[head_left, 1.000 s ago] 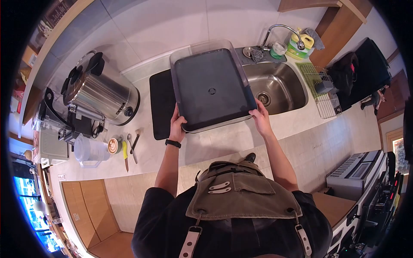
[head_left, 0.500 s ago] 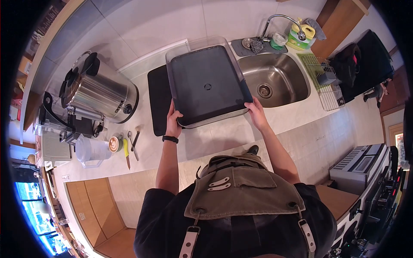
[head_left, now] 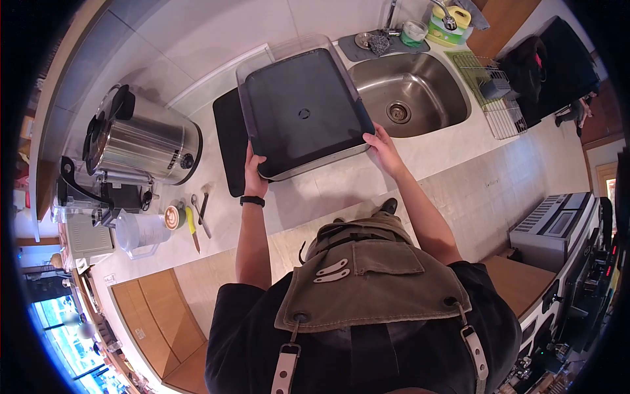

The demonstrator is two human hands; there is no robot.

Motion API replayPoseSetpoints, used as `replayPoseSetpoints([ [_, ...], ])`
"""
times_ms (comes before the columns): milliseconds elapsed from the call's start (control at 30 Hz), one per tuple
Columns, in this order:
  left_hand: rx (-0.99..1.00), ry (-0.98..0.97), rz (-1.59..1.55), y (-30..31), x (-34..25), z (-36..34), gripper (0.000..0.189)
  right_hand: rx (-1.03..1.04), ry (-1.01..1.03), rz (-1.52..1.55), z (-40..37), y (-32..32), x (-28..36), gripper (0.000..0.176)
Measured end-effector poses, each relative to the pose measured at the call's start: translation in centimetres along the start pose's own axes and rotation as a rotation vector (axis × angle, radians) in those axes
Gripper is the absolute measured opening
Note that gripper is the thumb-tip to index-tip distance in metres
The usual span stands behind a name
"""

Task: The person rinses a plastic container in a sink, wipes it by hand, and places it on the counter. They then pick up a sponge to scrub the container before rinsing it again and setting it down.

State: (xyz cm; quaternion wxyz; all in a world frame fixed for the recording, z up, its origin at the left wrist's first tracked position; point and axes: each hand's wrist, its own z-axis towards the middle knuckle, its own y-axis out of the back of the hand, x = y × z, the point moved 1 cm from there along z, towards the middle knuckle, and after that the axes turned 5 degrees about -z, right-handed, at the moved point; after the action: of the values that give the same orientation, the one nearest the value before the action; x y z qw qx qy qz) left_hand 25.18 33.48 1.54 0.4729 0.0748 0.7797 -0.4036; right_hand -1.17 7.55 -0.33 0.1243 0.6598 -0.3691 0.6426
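Pale counter (head_left: 328, 190), steel sink (head_left: 410, 92); fingers of left hand (head_left: 252, 172), right hand (head_left: 382, 148) clamp tray (head_left: 302, 108).

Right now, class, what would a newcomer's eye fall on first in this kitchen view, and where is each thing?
The big dark tray sits at top centre, gripped at its near edge by the left hand and the right hand. Just right of it lies the steel sink, and at far left on the counter stands a shiny metal urn.

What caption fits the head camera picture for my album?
A person's left hand and right hand hold a dark tray over the counter beside the sink.
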Motion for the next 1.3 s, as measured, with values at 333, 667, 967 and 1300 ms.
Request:
replayPoseSetpoints([
  [333,-0.047,-0.043,-0.038,-0.4,0.7,-0.6,0.070,0.043,0.058,0.150,0.2,-0.2,-0.9,0.057],
  [667,-0.111,-0.046,-0.066,-0.4,1.0,-0.7,0.045,0.078,0.059,0.198,0.1,-0.3,-0.7,0.062],
  [967,-0.108,-0.047,-0.020,1.0,1.0,0.0,0.052,0.048,0.027,0.122,-0.2,-0.7,0.1,0.064],
  [1300,-0.085,-0.053,-0.058,-0.2,0.7,-0.7,0.059,0.021,0.030,0.165,-0.1,-1.1,0.2,0.061],
])
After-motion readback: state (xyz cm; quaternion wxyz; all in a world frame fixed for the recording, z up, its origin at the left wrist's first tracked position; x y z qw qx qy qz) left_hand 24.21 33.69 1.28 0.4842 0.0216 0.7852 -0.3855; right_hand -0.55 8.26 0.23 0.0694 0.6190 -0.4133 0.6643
